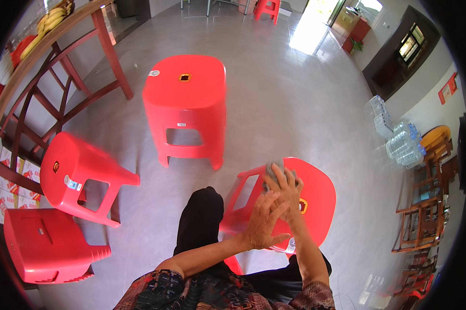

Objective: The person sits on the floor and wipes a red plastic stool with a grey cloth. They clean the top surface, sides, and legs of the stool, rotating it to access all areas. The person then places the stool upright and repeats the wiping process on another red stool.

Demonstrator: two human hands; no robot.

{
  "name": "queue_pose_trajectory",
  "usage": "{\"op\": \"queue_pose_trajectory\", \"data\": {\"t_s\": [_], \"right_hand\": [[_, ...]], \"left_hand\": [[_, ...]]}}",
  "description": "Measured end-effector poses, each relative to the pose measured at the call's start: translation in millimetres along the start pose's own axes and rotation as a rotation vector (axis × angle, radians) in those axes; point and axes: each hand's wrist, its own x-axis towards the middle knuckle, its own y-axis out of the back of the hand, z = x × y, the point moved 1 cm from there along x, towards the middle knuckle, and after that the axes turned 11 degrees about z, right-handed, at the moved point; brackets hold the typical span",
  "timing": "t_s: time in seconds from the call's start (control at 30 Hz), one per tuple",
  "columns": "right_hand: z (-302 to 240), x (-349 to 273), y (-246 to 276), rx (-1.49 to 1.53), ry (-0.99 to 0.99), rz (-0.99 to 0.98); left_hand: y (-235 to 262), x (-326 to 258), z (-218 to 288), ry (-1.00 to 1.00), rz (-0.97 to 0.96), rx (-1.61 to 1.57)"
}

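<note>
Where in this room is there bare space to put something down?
The widest free patch is the grey floor right of the upright stool, toward the doorway. That stool's seat is bare too. It is crowded on the left, where two red stools sit under the wooden table. Both hands, the right hand and left hand, cover the tilted stool.

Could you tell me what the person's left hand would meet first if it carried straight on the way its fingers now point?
Most likely the right hand, which presses a grey cloth on the tipped red stool. The left hand points up and right, fingertips already at it; depth is unclear, so contact is uncertain.
</note>
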Motion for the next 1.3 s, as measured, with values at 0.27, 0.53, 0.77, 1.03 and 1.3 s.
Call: {"op": "queue_pose_trajectory", "data": {"t_s": [0.27,0.53,0.77,1.03,1.3], "right_hand": [[69,34,-34,-0.125,-0.298,0.039],[105,-15,-16,-0.310,-0.438,0.022],[62,-93,56,-0.166,-0.316,-0.057],[-5,-160,114,-0.131,-0.401,-0.144],[61,-136,88,-0.135,-0.667,-0.122]], "left_hand": [[-19,5,8,0.011,-0.425,0.443],[-25,8,7,-0.041,-0.445,0.535],[-29,3,4,-0.109,-0.422,0.571],[-26,3,6,-0.127,-0.475,0.570],[-25,4,6,-0.140,-0.485,0.580]]}}
